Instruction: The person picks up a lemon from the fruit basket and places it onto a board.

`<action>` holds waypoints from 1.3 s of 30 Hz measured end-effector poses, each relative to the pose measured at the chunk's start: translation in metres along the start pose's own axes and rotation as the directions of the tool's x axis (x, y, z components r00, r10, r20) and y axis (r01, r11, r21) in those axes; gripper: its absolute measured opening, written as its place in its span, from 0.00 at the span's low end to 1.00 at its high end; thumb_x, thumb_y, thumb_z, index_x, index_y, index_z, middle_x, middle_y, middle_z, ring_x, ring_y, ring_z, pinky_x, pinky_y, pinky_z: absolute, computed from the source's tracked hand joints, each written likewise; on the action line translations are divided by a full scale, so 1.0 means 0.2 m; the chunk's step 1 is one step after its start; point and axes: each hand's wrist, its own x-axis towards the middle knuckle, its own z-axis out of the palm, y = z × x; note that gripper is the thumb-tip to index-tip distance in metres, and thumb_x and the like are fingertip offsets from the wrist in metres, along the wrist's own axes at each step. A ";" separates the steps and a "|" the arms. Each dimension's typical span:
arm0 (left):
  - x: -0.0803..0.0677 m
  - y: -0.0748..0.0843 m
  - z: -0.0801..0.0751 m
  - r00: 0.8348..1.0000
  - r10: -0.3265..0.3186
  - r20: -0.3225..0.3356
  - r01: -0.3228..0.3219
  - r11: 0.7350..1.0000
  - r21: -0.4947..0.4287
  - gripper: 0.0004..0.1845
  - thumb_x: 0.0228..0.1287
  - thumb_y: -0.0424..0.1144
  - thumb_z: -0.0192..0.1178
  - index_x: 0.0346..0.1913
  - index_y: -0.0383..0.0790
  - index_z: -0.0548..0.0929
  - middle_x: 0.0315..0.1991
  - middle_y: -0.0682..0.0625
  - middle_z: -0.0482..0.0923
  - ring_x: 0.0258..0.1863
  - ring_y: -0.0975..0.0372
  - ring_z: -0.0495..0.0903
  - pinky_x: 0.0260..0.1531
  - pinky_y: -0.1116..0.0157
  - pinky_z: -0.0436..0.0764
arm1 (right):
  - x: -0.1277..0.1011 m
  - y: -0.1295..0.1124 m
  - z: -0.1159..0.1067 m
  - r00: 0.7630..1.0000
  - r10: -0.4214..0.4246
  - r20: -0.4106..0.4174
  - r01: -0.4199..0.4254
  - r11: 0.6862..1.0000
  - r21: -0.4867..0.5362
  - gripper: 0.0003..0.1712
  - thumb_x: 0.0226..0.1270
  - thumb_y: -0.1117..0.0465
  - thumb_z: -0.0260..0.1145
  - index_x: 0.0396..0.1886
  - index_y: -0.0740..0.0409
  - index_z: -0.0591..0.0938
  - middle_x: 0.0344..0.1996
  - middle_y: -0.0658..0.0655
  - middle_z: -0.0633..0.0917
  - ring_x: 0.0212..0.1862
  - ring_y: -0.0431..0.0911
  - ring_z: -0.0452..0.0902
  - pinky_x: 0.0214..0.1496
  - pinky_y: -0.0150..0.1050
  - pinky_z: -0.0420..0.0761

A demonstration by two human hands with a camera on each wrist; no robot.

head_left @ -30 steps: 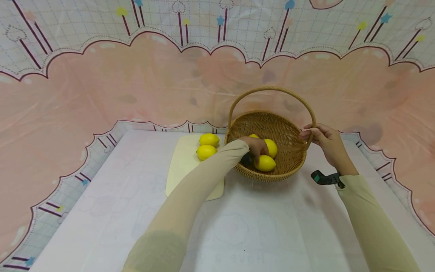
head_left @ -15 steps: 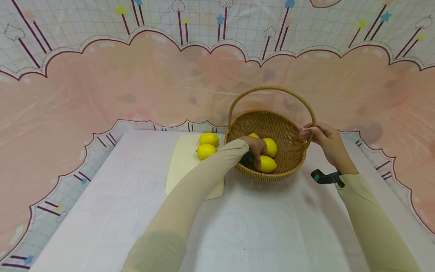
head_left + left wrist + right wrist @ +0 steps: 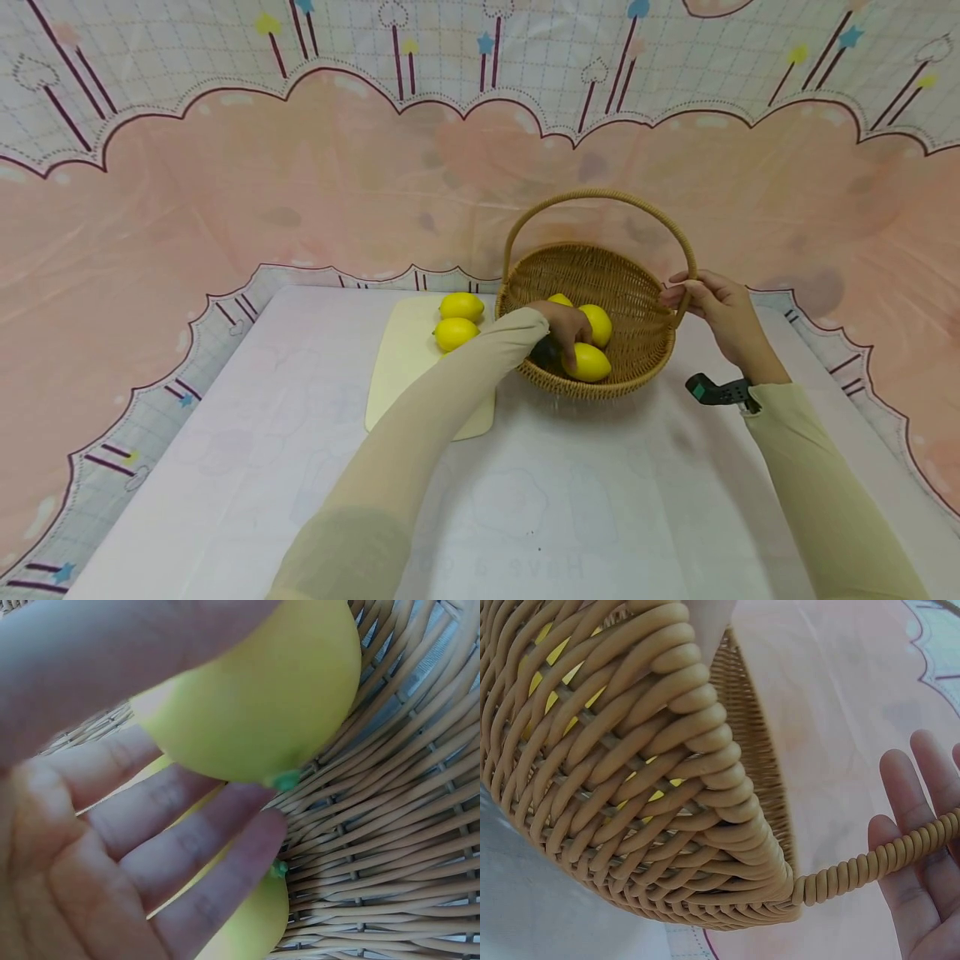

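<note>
My left hand (image 3: pixel 564 325) reaches into a wicker basket (image 3: pixel 637 317), with its thumb and fingers on either side of the front lemon (image 3: pixel 588 363). In the left wrist view, the thumb crosses over that lemon (image 3: pixel 262 697), and some fingertips are hidden behind it. A second lemon (image 3: pixel 251 919) shows behind the fingers. Another lemon (image 3: pixel 597 325) and a partly covered one (image 3: pixel 558 298) lie farther back in the basket. My right hand (image 3: pixel 723 315) holds the basket's arched handle (image 3: pixel 600 194) near its right end. Its fingers (image 3: pixel 911 900) pass behind the coiled handle in the right wrist view.
Left of the basket, a cream cutting board (image 3: pixel 405 375) lies on the white table (image 3: pixel 570 492). Two lemons, one at the back (image 3: pixel 461 307) and one nearer (image 3: pixel 455 335), rest on it beside my left forearm. A patterned cloth backdrop (image 3: pixel 337 192) rises behind.
Since one second ago, the front lemon in the basket has shifted slightly right and down. Both hands and the basket have stayed nearly still.
</note>
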 end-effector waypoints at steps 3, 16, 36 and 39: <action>0.00 0.00 0.00 1.000 -0.001 -0.022 0.001 1.000 -0.004 0.26 0.54 0.44 0.69 0.57 0.43 0.78 0.54 0.50 0.78 0.51 0.61 0.75 0.51 0.66 0.76 | 0.00 0.00 0.00 1.000 -0.001 0.000 0.001 1.000 0.006 0.18 0.71 0.56 0.54 0.47 0.67 0.78 0.33 0.44 0.87 0.38 0.35 0.84 0.45 0.23 0.81; 0.01 0.00 0.00 0.998 0.022 -0.061 -0.020 0.999 0.040 0.21 0.52 0.42 0.70 0.51 0.42 0.83 0.47 0.50 0.82 0.38 0.66 0.74 0.41 0.71 0.76 | 0.00 0.00 0.00 1.000 -0.004 0.004 0.004 1.000 0.007 0.19 0.71 0.56 0.53 0.48 0.68 0.77 0.33 0.44 0.87 0.39 0.35 0.84 0.45 0.23 0.80; 0.00 0.01 0.00 0.998 0.036 -0.061 -0.034 0.999 0.022 0.25 0.55 0.45 0.68 0.56 0.42 0.80 0.50 0.50 0.81 0.42 0.66 0.75 0.43 0.70 0.77 | -0.01 0.00 0.00 1.000 -0.017 0.016 0.016 1.000 0.021 0.22 0.71 0.57 0.53 0.49 0.74 0.74 0.34 0.45 0.87 0.39 0.35 0.84 0.45 0.24 0.81; 0.01 0.01 -0.01 0.997 0.045 -0.054 -0.044 0.999 0.029 0.24 0.55 0.46 0.67 0.55 0.42 0.81 0.49 0.50 0.82 0.40 0.67 0.75 0.41 0.72 0.76 | 0.00 0.00 0.00 1.000 -0.014 0.015 0.014 1.000 0.022 0.22 0.71 0.57 0.53 0.49 0.74 0.74 0.34 0.45 0.87 0.39 0.36 0.84 0.45 0.24 0.81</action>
